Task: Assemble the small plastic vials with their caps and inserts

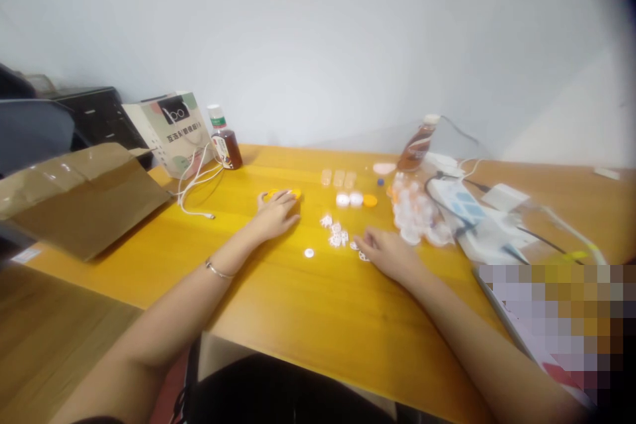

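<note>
My left hand (275, 214) lies on the yellow table (298, 305), its fingers over a small orange object (283, 194) that it touches or holds down. My right hand (390, 254) rests on the table with curled fingers beside a scatter of small white pieces (336, 232); a piece or two sits under its fingertips. A single white round piece (309, 252) lies between my hands. Behind are white and orange caps (356, 199) and small clear cups (338, 177).
A bag of small clear bottles (415, 212) lies right of the caps. Two drink bottles (225, 138) (417, 144) stand at the back. A paper bag (171, 132), a cardboard sheet (79, 195), a white cable (196, 189) and a power strip (462, 209) with cords are around.
</note>
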Available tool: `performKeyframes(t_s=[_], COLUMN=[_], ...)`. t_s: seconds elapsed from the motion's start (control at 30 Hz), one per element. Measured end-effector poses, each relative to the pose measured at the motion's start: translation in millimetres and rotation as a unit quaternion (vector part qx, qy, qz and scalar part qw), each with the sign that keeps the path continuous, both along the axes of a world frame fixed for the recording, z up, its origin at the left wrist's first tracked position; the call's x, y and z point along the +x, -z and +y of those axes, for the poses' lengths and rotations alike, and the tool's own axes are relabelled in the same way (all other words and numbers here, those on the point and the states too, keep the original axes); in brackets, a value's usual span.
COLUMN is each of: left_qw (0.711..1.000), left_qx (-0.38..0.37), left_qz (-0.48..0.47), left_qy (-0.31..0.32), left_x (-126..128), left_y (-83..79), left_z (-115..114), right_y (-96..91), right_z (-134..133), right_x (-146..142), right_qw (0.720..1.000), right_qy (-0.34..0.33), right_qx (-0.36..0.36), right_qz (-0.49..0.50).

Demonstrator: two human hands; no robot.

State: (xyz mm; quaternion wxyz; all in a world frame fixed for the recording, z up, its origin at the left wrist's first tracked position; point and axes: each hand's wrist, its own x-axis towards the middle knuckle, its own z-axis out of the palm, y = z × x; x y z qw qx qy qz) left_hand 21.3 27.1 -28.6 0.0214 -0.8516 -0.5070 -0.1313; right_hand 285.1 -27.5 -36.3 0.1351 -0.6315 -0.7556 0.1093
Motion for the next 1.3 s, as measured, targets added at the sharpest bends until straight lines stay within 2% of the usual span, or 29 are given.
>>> performKeyframes(t_s=[0.2, 0.33, 0.47, 0.83, 1.0, 1.13, 1.3], left_qw=[0.997, 0.984, 0.965, 0.965, 0.958, 0.955, 0.956], left_qx=[-0.035, -0.086, -0.132, -0.148, -0.168, -0.18, -0.194], left_qz=[-0.003, 0.024, 0.065, 0.055, 0.059, 0.042, 0.006], left_qy=[0.064, 0.156, 0.215, 0.211, 0.225, 0.233, 0.218], left_x=[2, 3, 2, -4, -2, -2, -18], left_y=[-20.6, -41.3, -49.0, -38.8, -41.9, -48.0, -52.3], left_z=[-44, -77, -92, -93, -92, -91, -87], right_y=[-0.5, -0.8, 0.2, -1.3, -5.2, -11.0, -11.1], right_z=[-1, 0, 0, 0, -2, -6, -13], right_x=[0, -1, 0, -1, -2, -5, -18], right_qw=[1.0, 1.0, 1.0, 1.0, 1.0, 0.996, 0.988], right_qy=[0.002, 0.005, 0.013, 0.012, 0.015, 0.022, -0.037], right_qx=[0.0, -0.003, -0.005, -0.001, 0.013, 0.062, 0.088], right_qz=[0.0, -0.001, 0.0, 0.007, 0.013, 0.056, 0.125])
